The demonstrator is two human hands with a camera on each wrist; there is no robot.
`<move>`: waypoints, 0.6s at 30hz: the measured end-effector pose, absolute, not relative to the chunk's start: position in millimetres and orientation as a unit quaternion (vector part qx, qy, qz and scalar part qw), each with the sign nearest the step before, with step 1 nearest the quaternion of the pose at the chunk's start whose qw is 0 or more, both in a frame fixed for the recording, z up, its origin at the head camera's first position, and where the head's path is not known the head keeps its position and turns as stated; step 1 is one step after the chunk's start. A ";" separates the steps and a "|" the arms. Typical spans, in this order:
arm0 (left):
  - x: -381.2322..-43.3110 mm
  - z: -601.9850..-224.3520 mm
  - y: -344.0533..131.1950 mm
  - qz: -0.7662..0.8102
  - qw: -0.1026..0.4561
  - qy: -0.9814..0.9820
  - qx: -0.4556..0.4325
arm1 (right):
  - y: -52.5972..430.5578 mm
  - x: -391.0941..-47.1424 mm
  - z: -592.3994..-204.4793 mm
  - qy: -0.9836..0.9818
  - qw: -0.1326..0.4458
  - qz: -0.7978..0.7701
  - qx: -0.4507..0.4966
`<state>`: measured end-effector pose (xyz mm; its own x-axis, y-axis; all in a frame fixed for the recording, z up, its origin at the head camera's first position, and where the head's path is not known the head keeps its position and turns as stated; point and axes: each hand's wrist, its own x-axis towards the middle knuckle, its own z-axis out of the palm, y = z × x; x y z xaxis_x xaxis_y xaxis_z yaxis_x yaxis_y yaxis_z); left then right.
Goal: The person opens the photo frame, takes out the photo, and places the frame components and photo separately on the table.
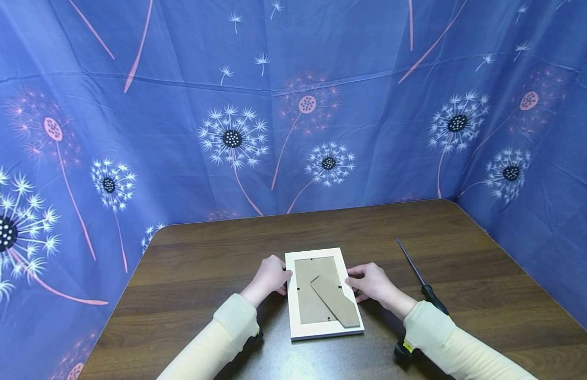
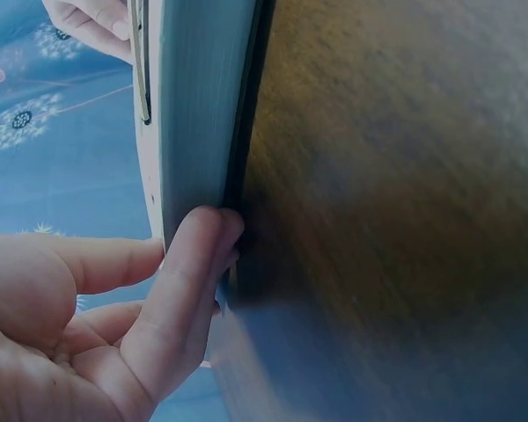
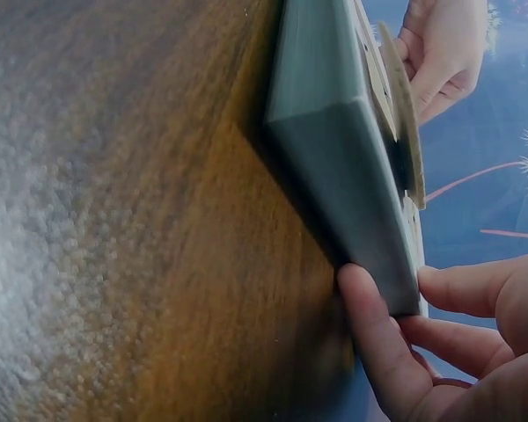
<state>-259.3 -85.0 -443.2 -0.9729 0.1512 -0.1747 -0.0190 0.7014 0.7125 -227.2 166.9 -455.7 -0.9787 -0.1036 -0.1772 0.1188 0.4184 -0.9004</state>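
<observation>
Glare on tabletop [image 1: 302, 361]; 2 wrist views dimmer, seemingly soft-focused.

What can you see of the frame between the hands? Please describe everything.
The frame is rectangular, back side up. It has a white, wood-looking border, a tan, board-like backing with small dark tabs, and a slanted tan stand reaching over the border near one corner. The left hand and right hand pinch its opposite long sides. Contact with the table is unclear.
</observation>
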 end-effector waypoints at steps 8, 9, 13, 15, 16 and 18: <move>-260.3 -443.1 -85.1 0.380 0.115 0.917 0.040 | 167.4 -227.9 -457.4 0.836 0.102 -0.538 0.008; -260.5 -443.2 -85.0 0.380 0.117 0.917 0.039 | 167.6 -227.8 -457.4 0.836 0.102 -0.539 0.008; -260.9 -443.6 -84.7 0.381 0.120 0.916 0.038 | 168.5 -227.8 -457.5 0.835 0.105 -0.541 0.003; -261.1 -443.6 -84.7 0.384 0.121 0.915 0.035 | 169.0 -227.7 -457.2 0.833 0.108 -0.542 0.001; -261.1 -443.8 -84.7 0.385 0.121 0.914 0.034 | 169.2 -227.7 -457.1 0.832 0.110 -0.543 0.000; -261.1 -444.1 -85.0 0.389 0.121 0.913 0.032 | 170.2 -227.8 -456.4 0.832 0.117 -0.543 -0.005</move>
<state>-261.1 -85.0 -444.1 -0.9685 0.1520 -0.1970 -0.0369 0.6953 0.7178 -227.8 170.2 -456.4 -0.9725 -0.1356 -0.1893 0.1186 0.4113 -0.9038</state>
